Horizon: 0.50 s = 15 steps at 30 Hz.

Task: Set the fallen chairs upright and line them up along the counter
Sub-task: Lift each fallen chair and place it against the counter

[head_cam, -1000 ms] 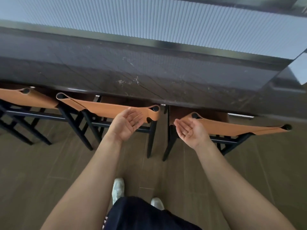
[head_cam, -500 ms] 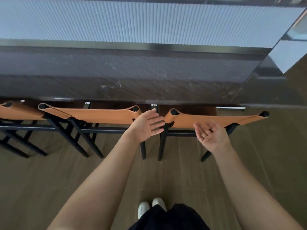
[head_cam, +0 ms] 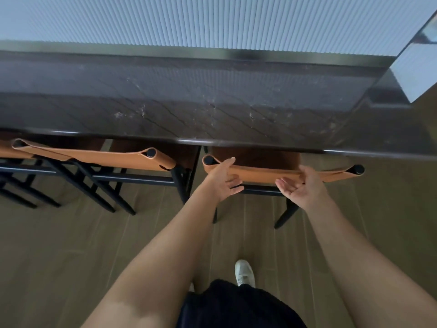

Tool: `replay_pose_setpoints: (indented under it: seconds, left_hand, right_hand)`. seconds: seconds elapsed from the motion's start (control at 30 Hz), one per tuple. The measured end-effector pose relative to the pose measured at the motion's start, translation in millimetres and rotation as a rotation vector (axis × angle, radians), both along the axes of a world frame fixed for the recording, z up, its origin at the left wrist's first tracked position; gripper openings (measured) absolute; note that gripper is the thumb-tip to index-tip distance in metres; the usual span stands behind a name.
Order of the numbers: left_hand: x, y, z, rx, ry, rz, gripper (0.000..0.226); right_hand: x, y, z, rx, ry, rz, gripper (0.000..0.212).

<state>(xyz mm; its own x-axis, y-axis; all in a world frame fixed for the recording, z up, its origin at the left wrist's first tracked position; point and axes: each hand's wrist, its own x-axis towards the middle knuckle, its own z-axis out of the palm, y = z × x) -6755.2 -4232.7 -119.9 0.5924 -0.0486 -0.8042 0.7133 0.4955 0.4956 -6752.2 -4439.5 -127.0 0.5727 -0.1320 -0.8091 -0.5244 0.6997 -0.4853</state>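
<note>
- The right chair [head_cam: 260, 173] stands upright and is tucked under the desk [head_cam: 212, 110], a dark, glossy slab of veined stone.
- Its backrest is a smooth tan leather sling stretched between round black posts.
- The left hand [head_cam: 222, 181] and right hand [head_cam: 301, 185] are both released, palms up and fingers spread, with their thumbs lying on the leather.
- The middle chair [head_cam: 106, 156] stands just beside it on thin black legs.
- A ribbed white panel [head_cam: 212, 20] runs behind the desk.
- The floor [head_cam: 59, 245] is wood plank.
</note>
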Motion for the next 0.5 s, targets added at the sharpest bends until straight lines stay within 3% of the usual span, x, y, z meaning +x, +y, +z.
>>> replay_pose_setpoints:
  seconds: [0.2,0.4,0.5]
  left_hand:
    - [28,-36,-29,0.096,0.051,0.104,0.059]
    - [53,-46,-48,0.105,0.065,0.268,0.035]
    - [64,-46,-51,0.094,0.047,0.319,0.035]
  right_hand:
    - [32,-33,-9,-0.039,0.079,0.045,0.034]
    - [52,-57,-20,-0.02,0.107,0.015,0.025]
    - [64,-57,-23,0.007,0.1,-0.051,0.026]
